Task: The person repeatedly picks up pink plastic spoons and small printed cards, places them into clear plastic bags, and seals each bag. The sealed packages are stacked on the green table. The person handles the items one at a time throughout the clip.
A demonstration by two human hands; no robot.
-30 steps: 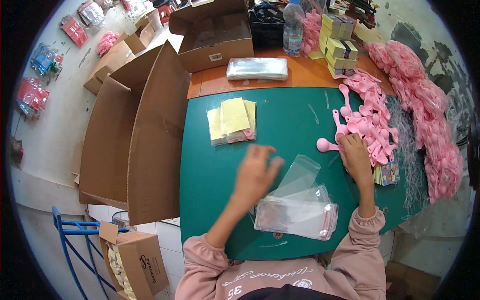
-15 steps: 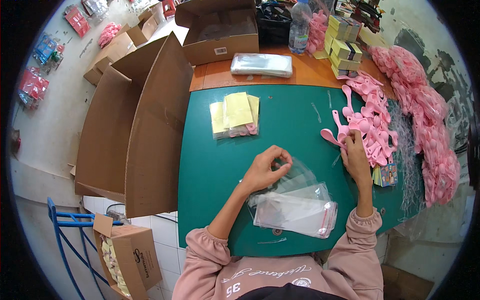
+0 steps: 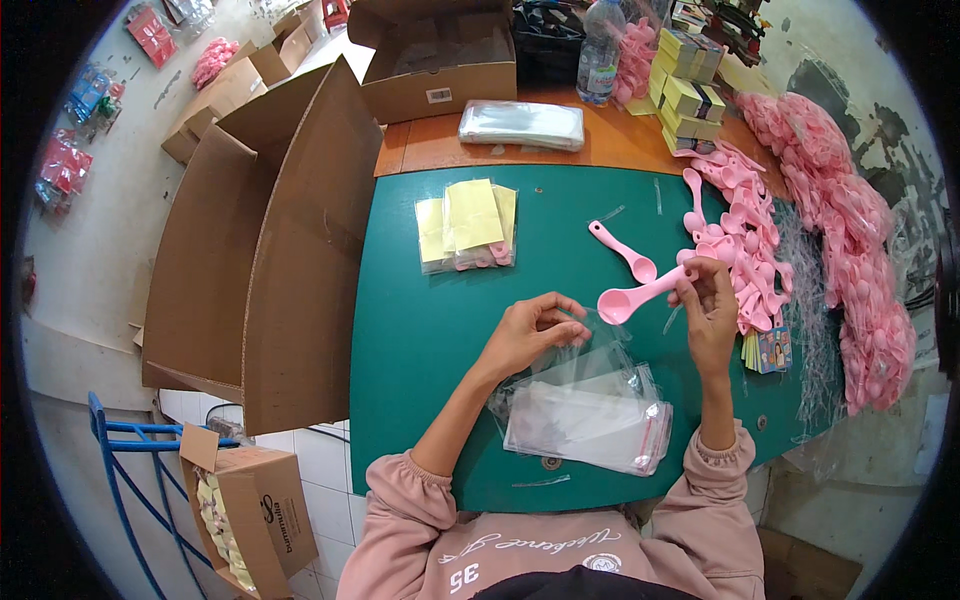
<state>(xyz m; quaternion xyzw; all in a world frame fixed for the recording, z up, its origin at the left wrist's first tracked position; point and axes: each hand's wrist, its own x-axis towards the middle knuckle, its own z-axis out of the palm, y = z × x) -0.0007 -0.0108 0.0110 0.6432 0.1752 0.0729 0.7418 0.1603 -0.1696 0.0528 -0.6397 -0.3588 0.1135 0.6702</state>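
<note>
In my right hand (image 3: 710, 312) a pink measuring spoon (image 3: 645, 290) is pinched by the handle end, its bowl pointing left. My left hand (image 3: 530, 338) has its fingers closed on a clear plastic bag (image 3: 602, 345), whose upper edge stands close to the spoon's bowl. Beneath that bag a fanned stack of clear bags (image 3: 585, 425) lies on the green tabletop (image 3: 430, 370). Beyond the held spoon lies a single loose pink spoon (image 3: 625, 252). To the right is a heap of pink spoons (image 3: 745, 235), with small picture cards (image 3: 770, 350) at its near end.
Filled packets with yellow cards (image 3: 470, 222) lie at the far left of the tabletop. Behind are a bundle of clear bags (image 3: 520, 125), a water bottle (image 3: 598, 60) and stacked cards (image 3: 690, 95). A large cardboard box (image 3: 300, 260) borders the left; bagged pink spoons (image 3: 850, 240) line the right.
My right hand has drawn a pink spoon leftward out of the heap toward the bag. Another spoon now lies loose farther left on the table. My left hand has stayed nearly in place.
</note>
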